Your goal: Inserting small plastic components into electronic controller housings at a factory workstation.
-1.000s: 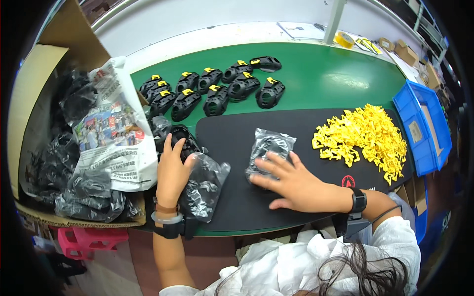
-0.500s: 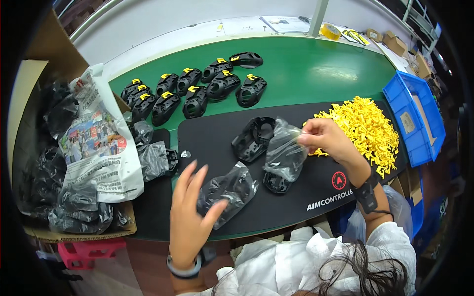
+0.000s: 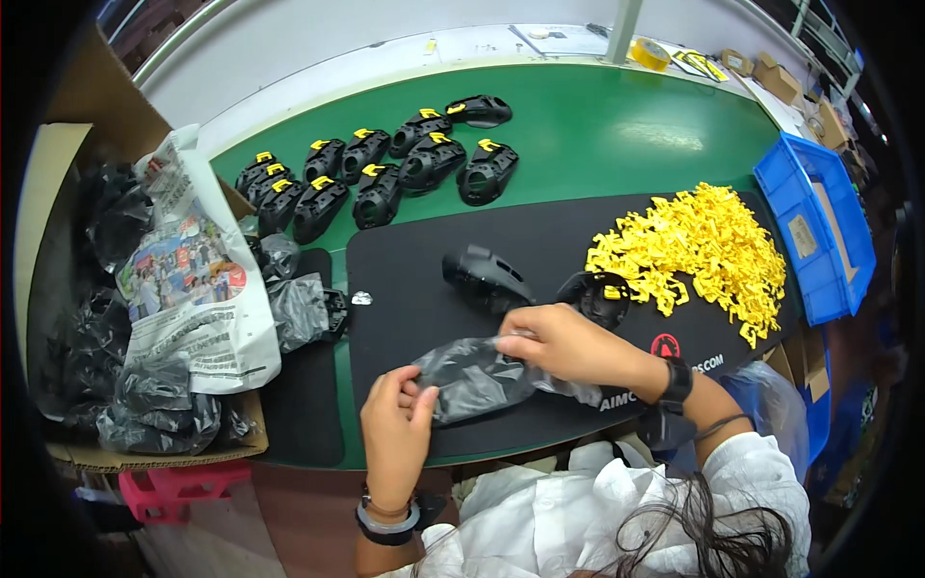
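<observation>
A clear plastic bag with a black plastic shell in it (image 3: 467, 379) lies low over the black mat, held between my two hands. My left hand (image 3: 397, 409) pinches its left end with thumb and fingers. The bag's other end is gripped by my right hand (image 3: 559, 342). Crumpled clear plastic (image 3: 578, 390) shows under my right wrist; whether the right hand holds that too I cannot tell. Just beyond my hands, a bare black shell (image 3: 489, 275) rests on the mat. To its right is another bare black part (image 3: 599, 301), hollow side up, partly hidden by my right hand.
A pile of small yellow plastic parts (image 3: 699, 255) covers the mat's right side, beside a blue bin (image 3: 809, 236). Several black shells with yellow parts (image 3: 378, 196) stand on the green table. At left, a cardboard box (image 3: 246, 438) holds bagged parts and newspaper (image 3: 207, 332); another bagged part (image 3: 301, 313) lies beside it.
My right hand has come left and down onto the bagged shell, and my left hand has closed on its left end. The bare black parts on the mat have shifted apart.
</observation>
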Demonstrator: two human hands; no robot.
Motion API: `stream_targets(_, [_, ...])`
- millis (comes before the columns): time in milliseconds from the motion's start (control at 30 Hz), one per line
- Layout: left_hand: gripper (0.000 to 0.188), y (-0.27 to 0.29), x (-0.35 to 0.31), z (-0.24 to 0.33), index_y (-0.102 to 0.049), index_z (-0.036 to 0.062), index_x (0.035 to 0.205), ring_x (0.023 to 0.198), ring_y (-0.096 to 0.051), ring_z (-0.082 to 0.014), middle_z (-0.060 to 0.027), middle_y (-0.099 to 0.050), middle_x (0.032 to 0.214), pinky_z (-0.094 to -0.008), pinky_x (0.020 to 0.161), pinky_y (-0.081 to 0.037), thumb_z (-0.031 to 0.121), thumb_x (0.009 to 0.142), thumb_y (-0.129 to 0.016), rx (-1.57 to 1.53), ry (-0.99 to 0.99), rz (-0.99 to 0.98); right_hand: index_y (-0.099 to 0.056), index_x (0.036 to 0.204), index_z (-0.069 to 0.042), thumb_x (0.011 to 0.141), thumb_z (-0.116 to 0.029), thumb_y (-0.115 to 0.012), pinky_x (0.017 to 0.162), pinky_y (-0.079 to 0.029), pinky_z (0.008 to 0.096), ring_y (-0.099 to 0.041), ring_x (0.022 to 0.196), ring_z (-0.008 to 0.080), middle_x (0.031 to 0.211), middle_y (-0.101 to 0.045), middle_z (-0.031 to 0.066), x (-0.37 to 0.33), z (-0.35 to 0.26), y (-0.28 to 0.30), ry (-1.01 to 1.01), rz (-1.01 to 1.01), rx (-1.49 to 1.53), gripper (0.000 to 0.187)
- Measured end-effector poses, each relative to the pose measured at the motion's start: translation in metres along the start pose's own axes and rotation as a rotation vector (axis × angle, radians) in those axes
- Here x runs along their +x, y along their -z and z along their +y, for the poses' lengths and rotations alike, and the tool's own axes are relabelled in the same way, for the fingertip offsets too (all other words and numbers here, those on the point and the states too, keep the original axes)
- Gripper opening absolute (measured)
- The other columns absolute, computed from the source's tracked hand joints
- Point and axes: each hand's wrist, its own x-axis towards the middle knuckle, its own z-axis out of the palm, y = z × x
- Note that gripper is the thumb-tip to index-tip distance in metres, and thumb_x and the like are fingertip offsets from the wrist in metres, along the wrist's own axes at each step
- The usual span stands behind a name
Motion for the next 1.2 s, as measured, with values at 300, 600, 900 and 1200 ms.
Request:
stream_targets(300, [0.06, 0.042, 0.043, 0.02, -0.052, 0.0052, 0.122, 0.109, -0.054, -0.0296, -0.0142, -0.056, 0.118, -0.037, 0.092, -0.044, -0.002, 0.065, -0.07, 0.395, -0.449, -0.008, -0.053, 0.087, -0.005, 0.096, -0.024, -0.051, 0.051, -0.039, 0.0185, -0.046, 0.059, 0.0026, 0.072, -0.053, -0.0016, -0.029, 0.003, 0.062, 0.225, 0.505, 0.441, 0.021])
stream_targets(600, [0.023, 0.082, 0.081, -0.05, -0.06, 0.0027, 0.093, 0.105, -0.05, -0.032, -0.0125, -0.058, 0.093, -0.0578, 0.097, -0.031, 0.009, 0.072, -0.068, 1.094, -0.326, 0.152, -0.052, 0.094, -0.005, 0.091, -0.021, -0.057, 0.057, -0.041, 0.0213, -0.048, 0.063, 0.0055, 0.072, -0.05, -0.0035, -0.045, 0.005, 0.033, 0.16, 0.344, 0.434, 0.017])
stream_targets(900, [0.03, 0.007, 0.038, 0.034, -0.056, -0.0007, 0.101, 0.076, -0.063, -0.0338, -0.0187, -0.061, 0.083, -0.0391, 0.066, -0.048, -0.001, 0.072, -0.067, 0.102, -0.224, -0.154, -0.019, 0.143, -0.01, 0.083, -0.029, -0.065, 0.057, -0.052, 0.0411, -0.064, 0.074, 0.0334, 0.089, -0.062, 0.0168, -0.037, -0.02, -0.037, 0.311, 0.064, -0.29, 0.077])
stream_targets(1200, [0.037, 0.042, 0.114, 0.048, -0.059, -0.001, 0.109, 0.099, -0.061, -0.0298, -0.0155, -0.064, 0.105, -0.0362, 0.088, -0.047, 0.004, 0.073, -0.067, 0.227, -0.481, -0.203, -0.05, 0.094, -0.006, 0.085, -0.015, -0.058, 0.055, -0.049, 0.0416, -0.063, 0.067, 0.0316, 0.079, -0.063, 0.0127, -0.016, 0.008, -0.025, 0.304, 0.396, -0.309, 0.015])
